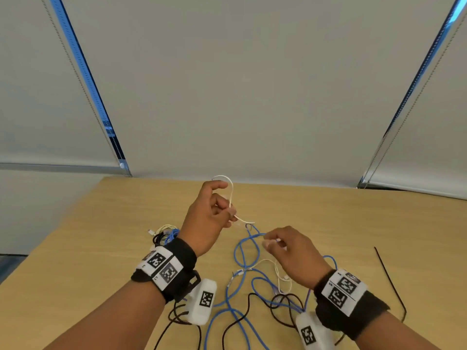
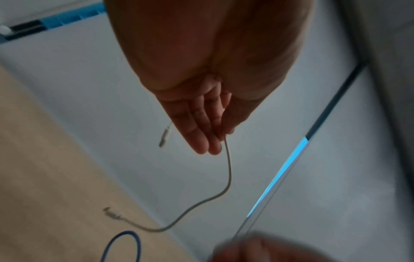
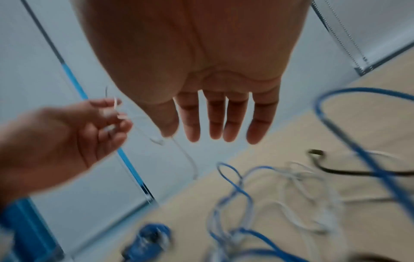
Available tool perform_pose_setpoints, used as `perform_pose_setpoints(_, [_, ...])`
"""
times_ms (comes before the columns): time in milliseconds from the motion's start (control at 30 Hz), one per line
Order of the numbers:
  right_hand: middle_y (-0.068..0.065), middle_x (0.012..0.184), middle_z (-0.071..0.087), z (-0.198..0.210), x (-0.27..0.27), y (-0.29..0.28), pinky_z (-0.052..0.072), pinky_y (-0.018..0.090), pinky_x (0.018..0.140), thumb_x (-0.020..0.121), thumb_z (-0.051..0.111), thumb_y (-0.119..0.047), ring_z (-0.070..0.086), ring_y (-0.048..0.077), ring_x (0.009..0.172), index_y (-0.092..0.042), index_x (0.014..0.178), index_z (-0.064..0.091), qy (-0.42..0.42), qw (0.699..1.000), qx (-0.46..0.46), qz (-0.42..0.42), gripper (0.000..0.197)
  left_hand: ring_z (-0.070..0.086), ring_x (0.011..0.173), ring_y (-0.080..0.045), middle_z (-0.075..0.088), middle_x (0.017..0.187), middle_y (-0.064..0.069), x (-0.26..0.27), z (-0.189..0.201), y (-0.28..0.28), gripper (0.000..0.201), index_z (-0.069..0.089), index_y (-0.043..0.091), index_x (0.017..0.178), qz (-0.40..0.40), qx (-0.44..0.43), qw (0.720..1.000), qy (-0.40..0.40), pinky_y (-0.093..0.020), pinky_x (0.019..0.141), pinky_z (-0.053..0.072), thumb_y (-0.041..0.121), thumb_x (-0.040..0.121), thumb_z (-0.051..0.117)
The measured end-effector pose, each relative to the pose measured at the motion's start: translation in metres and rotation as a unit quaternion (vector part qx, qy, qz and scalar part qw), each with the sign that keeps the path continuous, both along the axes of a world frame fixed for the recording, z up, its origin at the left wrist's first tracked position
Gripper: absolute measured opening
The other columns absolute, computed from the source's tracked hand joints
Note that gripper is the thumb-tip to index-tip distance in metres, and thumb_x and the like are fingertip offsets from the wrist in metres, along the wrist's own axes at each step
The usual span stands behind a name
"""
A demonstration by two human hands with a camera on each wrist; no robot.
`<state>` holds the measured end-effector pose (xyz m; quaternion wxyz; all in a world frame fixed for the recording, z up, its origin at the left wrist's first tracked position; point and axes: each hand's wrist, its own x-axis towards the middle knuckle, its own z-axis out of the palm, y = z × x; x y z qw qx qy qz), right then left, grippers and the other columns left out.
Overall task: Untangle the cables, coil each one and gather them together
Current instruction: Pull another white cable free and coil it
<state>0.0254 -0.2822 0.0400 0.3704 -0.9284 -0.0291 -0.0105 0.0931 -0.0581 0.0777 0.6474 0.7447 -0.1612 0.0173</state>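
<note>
No readable writing shows, only black-and-white square markers on the wristbands [image 1: 161,266]. The left hand [image 1: 211,218] pinches a thin white cable [image 1: 231,193] looped above the pale wooden tabletop [image 1: 328,218]. The right hand [image 1: 290,251] hovers, fingers loosely spread, over tangled blue cables [image 1: 242,251] and black cables [image 1: 255,298]. Grey blinds [image 1: 252,84] hang beyond.

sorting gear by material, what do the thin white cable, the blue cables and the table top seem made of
Thin white cable: apparently smooth plastic-jacketed wire; it bends freely into a loop in the left hand.
Blue cables: thicker, rubbery or plastic jacket, lying in springy curves.
Table top: pale wood-look surface, matte; possibly laminate, cannot tell.
</note>
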Motion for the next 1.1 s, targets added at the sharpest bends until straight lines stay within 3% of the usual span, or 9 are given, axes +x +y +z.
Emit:
perform_pose_setpoints(133, [-0.015,0.108,0.072,0.049,0.016,0.02,0.051,0.025,0.083,0.086,0.065,-0.054,0.067,-0.004,0.098,-0.031,0.123,0.065,0.005,0.973,0.23,0.017,0.044,0.074,0.075,-0.014,0.072,0.078,0.004,-0.025,0.004,-0.016,0.074,0.037,0.054,0.134,-0.047,0.105,0.991,-0.074,-0.036,0.077,0.06,0.014,0.084,0.074])
perform_pose_setpoints(233, [-0.006,0.105,0.07,0.059,0.019,0.03,0.053,0.034,0.087,0.089,0.069,-0.04,0.068,0.012,0.098,-0.027,0.106,0.069,-0.028,0.988,0.151,0.029,0.022,0.071,0.072,-0.012,0.072,0.078,0.004,-0.033,0.002,-0.021,0.088,0.025,0.061,0.142,-0.071,0.142,0.984,-0.079,-0.035,0.078,0.059,0.016,0.084,0.074])
perform_pose_setpoints(367, [-0.01,0.103,0.063,0.057,0.017,0.027,0.042,0.02,0.087,0.097,0.061,-0.032,0.059,0.0,0.101,-0.033,0.077,0.069,-0.074,0.992,0.105,0.003,0.021,0.066,0.064,-0.005,0.068,0.07,0.009,-0.028,0.0,-0.015,0.081,0.025,0.059,0.145,-0.025,0.156,0.984,-0.081,-0.021,0.07,0.055,0.032,0.087,0.075])
perform_pose_setpoints(433, [-0.014,0.107,0.063,0.061,0.016,0.025,0.041,0.017,0.089,0.097,0.061,-0.031,0.057,-0.004,0.104,-0.036,0.075,0.069,-0.079,0.989,0.12,0.02,0.024,0.06,0.063,-0.003,0.063,0.068,0.013,-0.022,0.0,-0.009,0.059,0.043,0.051,0.138,0.007,0.186,0.979,-0.086,-0.015,0.064,0.047,0.04,0.088,0.072])
perform_pose_setpoints(533, [-0.013,0.101,0.068,0.063,0.016,0.023,0.048,0.026,0.087,0.097,0.061,-0.029,0.063,0.002,0.097,-0.031,0.078,0.071,-0.082,0.987,0.137,0.032,0.022,0.059,0.062,-0.003,0.063,0.066,0.019,-0.018,-0.005,-0.008,0.003,0.071,0.034,0.095,0.008,0.209,0.974,-0.092,-0.027,0.062,0.047,0.033,0.093,0.068])
perform_pose_setpoints(667, [-0.01,0.094,0.069,0.058,0.015,0.024,0.051,0.029,0.082,0.097,0.061,-0.03,0.063,0.007,0.089,-0.025,0.086,0.071,-0.059,0.992,0.107,0.034,0.015,0.064,0.074,-0.012,0.066,0.079,0.008,-0.002,-0.024,-0.007,0.012,0.066,0.03,0.083,0.033,0.253,0.964,-0.07,-0.034,0.067,0.052,0.027,0.095,0.065])
perform_pose_setpoints(867, [-0.019,0.09,0.07,0.023,0.005,0.024,0.05,0.022,0.082,0.097,0.06,-0.031,0.063,-0.003,0.086,-0.029,0.089,0.07,0.064,0.993,0.074,0.073,0.012,0.056,0.123,-0.035,0.032,0.15,-0.01,0.024,-0.081,0.019,0.066,0.034,0.034,0.153,-0.056,0.544,0.824,0.145,-0.04,0.097,0.053,0.014,0.093,0.056])
perform_pose_setpoints(967, [-0.013,0.103,0.07,-0.003,-0.002,0.029,0.05,0.023,0.088,0.096,0.061,-0.033,0.063,0.001,0.095,-0.029,0.1,0.069,0.13,0.985,0.037,0.104,0.01,0.05,0.129,-0.035,0.036,0.147,-0.01,0.021,-0.099,0.015,0.065,0.035,0.032,0.153,-0.087,0.625,0.765,0.129,-0.041,0.099,0.051,0.012,0.094,0.053])
perform_pose_setpoints(1100, [-0.008,0.128,0.061,-0.03,-0.009,0.034,0.048,0.021,0.083,0.097,0.059,-0.038,0.06,0.001,0.09,-0.028,0.137,0.055,0.193,0.974,-0.013,0.122,0.042,0.058,0.116,-0.03,0.054,0.131,-0.009,0.022,-0.096,0.016,0.043,0.056,0.024,0.133,-0.071,0.631,0.77,0.058,-0.038,0.094,0.051,0.006,0.094,0.053])
